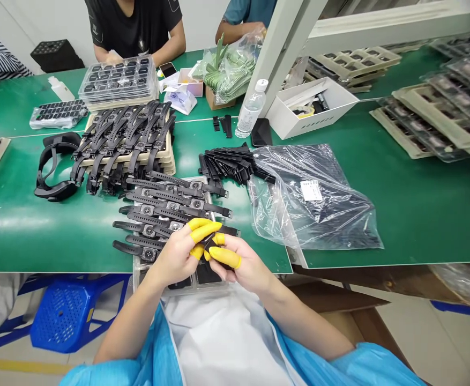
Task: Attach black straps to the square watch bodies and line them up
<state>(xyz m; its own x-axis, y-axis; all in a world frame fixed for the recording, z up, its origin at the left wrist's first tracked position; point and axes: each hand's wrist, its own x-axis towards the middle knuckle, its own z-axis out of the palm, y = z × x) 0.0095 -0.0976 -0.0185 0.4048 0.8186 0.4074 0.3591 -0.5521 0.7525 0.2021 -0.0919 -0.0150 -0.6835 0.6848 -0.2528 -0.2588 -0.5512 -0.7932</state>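
My left hand (180,253) and my right hand (245,262), both with yellow finger cots, are closed around a black smartwatch (207,242) above the near end of a tray. Fingers cover most of this piece, so where its case meets the strap is hidden. Under and beyond my hands, the clear tray (137,279) carries rows of smartwatches (148,229) with black straps, backs facing up. Past the tray, loose black watch straps (230,163) lie in a fanned pile.
A plastic bag of black straps (331,198) lies right of the pile. Behind stand a water bottle (252,110), a white box (313,107) and a dark phone (261,132). Strapped watches (124,134) are stacked at left beside a black headband (56,166). Two co-workers sit opposite.
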